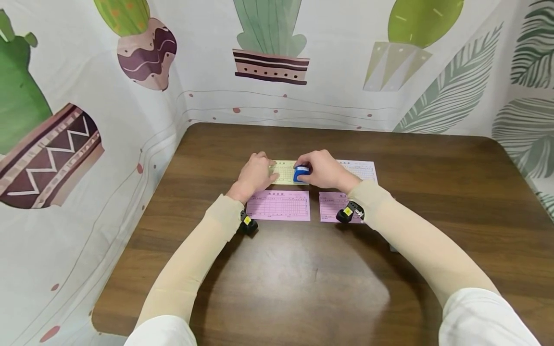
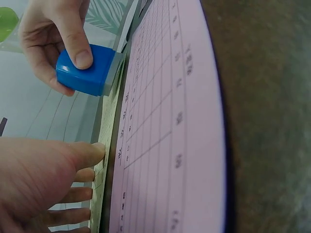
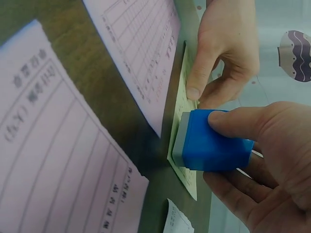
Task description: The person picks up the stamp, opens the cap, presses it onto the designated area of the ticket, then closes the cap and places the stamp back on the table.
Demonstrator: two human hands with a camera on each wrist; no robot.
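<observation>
My right hand (image 1: 325, 170) pinches a blue stamp (image 1: 300, 176) between thumb and fingers, over the right end of a yellow printed slip (image 1: 283, 174). In the right wrist view the grey base of the stamp (image 3: 214, 141) is down at the yellow slip (image 3: 181, 109); whether it presses flat I cannot tell. My left hand (image 1: 256, 172) rests on the left part of that slip, its fingers mostly straight and touching the paper. Part of the slip is hidden under both hands.
Nearer to me lie a pink form (image 1: 279, 205) and a second pink form (image 1: 330, 202), partly under my right wrist. A white form (image 1: 363, 169) lies right of the yellow slip. Under my right forearm shows a bit of a grey object (image 1: 393, 248). A printed cloth (image 1: 207, 72) hangs behind the wooden table (image 1: 285, 274).
</observation>
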